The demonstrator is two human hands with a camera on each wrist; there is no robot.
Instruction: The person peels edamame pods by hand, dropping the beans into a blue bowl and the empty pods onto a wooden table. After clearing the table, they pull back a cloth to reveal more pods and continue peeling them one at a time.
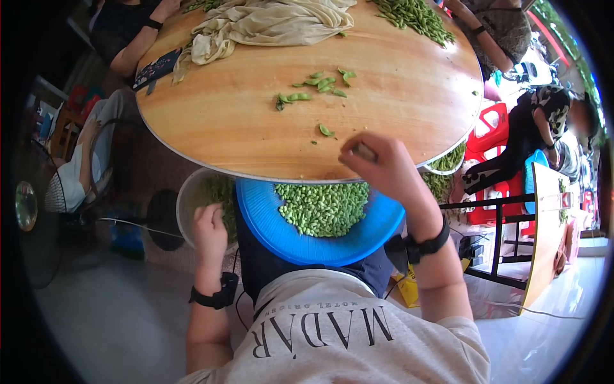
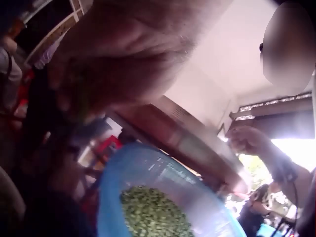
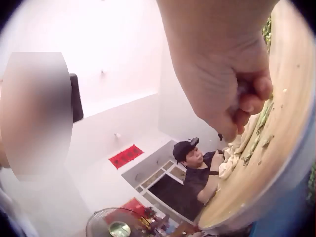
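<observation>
My left hand [image 1: 210, 232] is over the pale tub [image 1: 187, 205] on the left, its fingers bent. Between those fingers a dim green pod [image 2: 81, 94] shows in the left wrist view. My right hand [image 1: 382, 163] is raised over the near edge of the round wooden table [image 1: 230, 128], fingers curled inward; I cannot tell whether they hold anything. A blue basket [image 1: 256, 221] sits on my lap, with shelled green beans [image 1: 323, 208] heaped in it. One green pod [image 1: 326, 130] lies near my right hand, and several more pods [image 1: 323, 83] lie farther back.
A crumpled cream cloth [image 1: 275, 22] covers part of the table's far side, beside a pile of pods [image 1: 416, 19]. A dark booklet [image 1: 157, 69] lies at the left rim. Other people sit around the table. Red stools [image 1: 489, 131] stand to the right, a fan [image 1: 32, 205] to the left.
</observation>
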